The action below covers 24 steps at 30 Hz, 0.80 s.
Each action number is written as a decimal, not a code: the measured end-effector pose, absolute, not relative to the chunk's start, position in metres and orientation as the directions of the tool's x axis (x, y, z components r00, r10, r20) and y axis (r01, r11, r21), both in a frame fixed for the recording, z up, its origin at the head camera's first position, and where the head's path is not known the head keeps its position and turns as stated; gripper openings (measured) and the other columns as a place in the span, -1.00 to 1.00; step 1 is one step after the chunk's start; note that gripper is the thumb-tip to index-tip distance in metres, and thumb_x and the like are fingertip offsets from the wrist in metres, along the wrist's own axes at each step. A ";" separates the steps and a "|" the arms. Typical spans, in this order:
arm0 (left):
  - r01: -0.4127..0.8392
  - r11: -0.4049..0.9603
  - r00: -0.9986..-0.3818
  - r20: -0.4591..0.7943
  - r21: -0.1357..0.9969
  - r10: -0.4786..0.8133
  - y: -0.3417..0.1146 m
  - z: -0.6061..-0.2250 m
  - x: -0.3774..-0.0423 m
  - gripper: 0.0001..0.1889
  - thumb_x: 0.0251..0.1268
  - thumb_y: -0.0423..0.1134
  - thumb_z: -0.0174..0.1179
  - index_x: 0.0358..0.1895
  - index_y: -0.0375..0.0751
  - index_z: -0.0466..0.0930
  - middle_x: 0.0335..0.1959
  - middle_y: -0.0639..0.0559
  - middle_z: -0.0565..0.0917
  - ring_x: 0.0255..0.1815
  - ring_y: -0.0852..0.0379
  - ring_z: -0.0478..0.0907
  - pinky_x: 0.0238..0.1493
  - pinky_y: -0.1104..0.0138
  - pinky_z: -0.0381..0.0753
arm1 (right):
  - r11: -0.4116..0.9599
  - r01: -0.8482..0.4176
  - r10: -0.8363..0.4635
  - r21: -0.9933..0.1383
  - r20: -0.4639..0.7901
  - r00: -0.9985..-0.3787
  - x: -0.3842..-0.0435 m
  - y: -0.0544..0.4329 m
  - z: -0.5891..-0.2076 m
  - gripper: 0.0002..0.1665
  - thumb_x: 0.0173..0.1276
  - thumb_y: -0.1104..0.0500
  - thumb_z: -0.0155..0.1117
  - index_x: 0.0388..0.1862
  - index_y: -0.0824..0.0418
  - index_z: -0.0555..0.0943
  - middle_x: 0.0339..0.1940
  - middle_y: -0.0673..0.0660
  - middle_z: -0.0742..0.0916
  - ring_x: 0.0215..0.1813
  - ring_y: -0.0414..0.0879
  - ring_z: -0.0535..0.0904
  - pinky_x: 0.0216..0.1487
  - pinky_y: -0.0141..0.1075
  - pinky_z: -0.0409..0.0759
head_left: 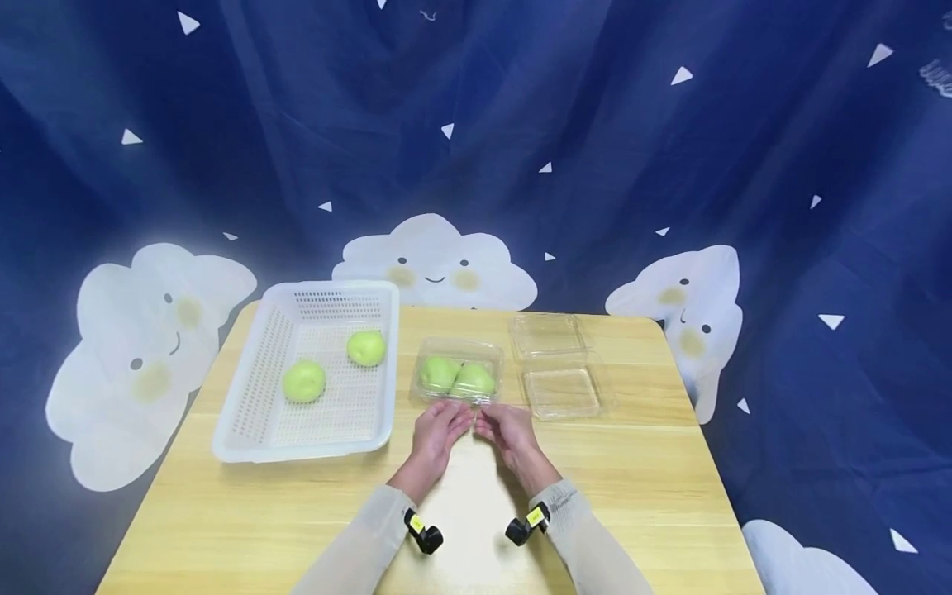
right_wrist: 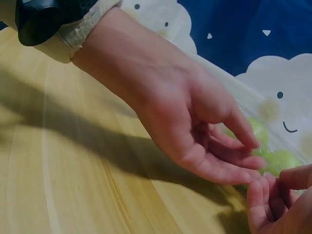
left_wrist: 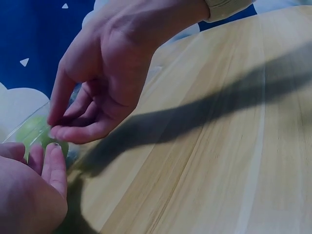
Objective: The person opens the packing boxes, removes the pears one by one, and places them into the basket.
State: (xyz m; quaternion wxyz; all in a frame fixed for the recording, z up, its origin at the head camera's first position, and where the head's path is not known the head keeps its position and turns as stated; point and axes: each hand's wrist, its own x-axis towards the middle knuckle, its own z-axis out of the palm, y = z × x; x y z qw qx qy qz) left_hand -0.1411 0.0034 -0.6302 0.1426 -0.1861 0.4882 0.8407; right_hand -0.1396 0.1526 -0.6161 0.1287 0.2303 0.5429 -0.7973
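If my fingers push unevenly, I think the clear box (head_left: 461, 346) could slide or its lid pop up. It lies at my fingertips, two green fruits (head_left: 473, 380) inside. My left hand (head_left: 437, 431) curves loosely, thumb apart; I can't tell whether my right hand (head_left: 511, 431) pinches anything. The open box (head_left: 561, 392) could block it rightward; the basket (head_left: 305, 453), leftward.

Left hand (head_left: 439, 431) and right hand (head_left: 509, 430) close together, fingers (right_wrist: 229, 170) bent

Room on table (head_left: 647, 463) right of open container (head_left: 561, 392); basket (head_left: 327, 426) close left of fruit box (head_left: 463, 350), container close right.
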 end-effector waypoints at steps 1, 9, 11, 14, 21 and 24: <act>-0.422 -0.481 -0.890 -0.453 0.768 0.057 0.004 -0.630 -0.141 -0.72 0.54 -0.30 0.16 0.14 -0.42 0.46 0.00 -0.18 0.78 -0.05 0.09 0.79 0.24 0.20 0.76 | -0.377 0.458 0.037 -0.805 -0.507 -0.861 -0.140 0.151 -0.617 -0.73 0.42 0.38 0.24 0.00 0.55 0.63 -0.43 0.13 0.83 -0.42 -0.17 0.77 -0.21 -0.34 0.84; -0.414 -0.468 -0.889 -0.456 0.780 0.026 0.013 -0.630 -0.142 -0.78 0.50 -0.34 0.19 0.06 -0.40 0.50 -0.21 0.03 0.78 -0.17 0.20 0.75 0.11 0.30 0.80 | -0.346 0.470 0.016 -0.812 -0.506 -0.863 -0.138 0.144 -0.616 -0.64 0.42 0.35 0.25 0.10 0.59 0.60 -0.42 0.10 0.84 -0.40 -0.18 0.78 -0.17 -0.35 0.84; -0.411 -0.472 -0.888 -0.460 0.780 0.013 0.014 -0.630 -0.141 -0.79 0.49 -0.36 0.20 0.04 -0.40 0.52 -0.24 0.04 0.77 -0.20 0.21 0.74 0.05 0.33 0.80 | -0.337 0.471 0.009 -0.815 -0.503 -0.864 -0.137 0.143 -0.616 -0.62 0.42 0.34 0.26 0.12 0.59 0.59 -0.41 0.11 0.85 -0.39 -0.17 0.79 -0.16 -0.34 0.84; -0.407 -0.470 -0.887 -0.461 0.783 0.000 0.014 -0.630 -0.141 -0.80 0.48 -0.36 0.20 0.03 -0.41 0.53 -0.27 0.06 0.76 -0.24 0.23 0.73 0.00 0.36 0.80 | -0.330 0.477 0.006 -0.814 -0.508 -0.862 -0.137 0.142 -0.616 -0.62 0.41 0.34 0.26 0.11 0.59 0.60 -0.42 0.11 0.85 -0.40 -0.18 0.78 -0.20 -0.36 0.83; -0.399 -0.434 -0.882 -0.468 0.807 -0.060 0.016 -0.629 -0.142 -0.81 0.45 -0.33 0.24 -0.02 -0.38 0.56 -0.28 0.05 0.76 -0.27 0.22 0.72 -0.08 0.38 0.80 | -0.336 0.495 -0.007 -0.801 -0.523 -0.852 -0.137 0.141 -0.615 -0.64 0.39 0.35 0.28 0.08 0.58 0.62 -0.43 0.12 0.84 -0.42 -0.17 0.78 -0.24 -0.37 0.83; -0.393 -0.415 -0.879 -0.468 0.821 -0.093 0.017 -0.629 -0.144 -0.85 0.41 -0.35 0.24 -0.06 -0.33 0.55 -0.29 0.04 0.78 -0.28 0.22 0.73 -0.10 0.37 0.80 | -0.336 0.509 -0.014 -0.792 -0.536 -0.844 -0.136 0.142 -0.612 -0.65 0.38 0.36 0.30 0.07 0.58 0.62 -0.42 0.15 0.84 -0.42 -0.17 0.79 -0.23 -0.36 0.84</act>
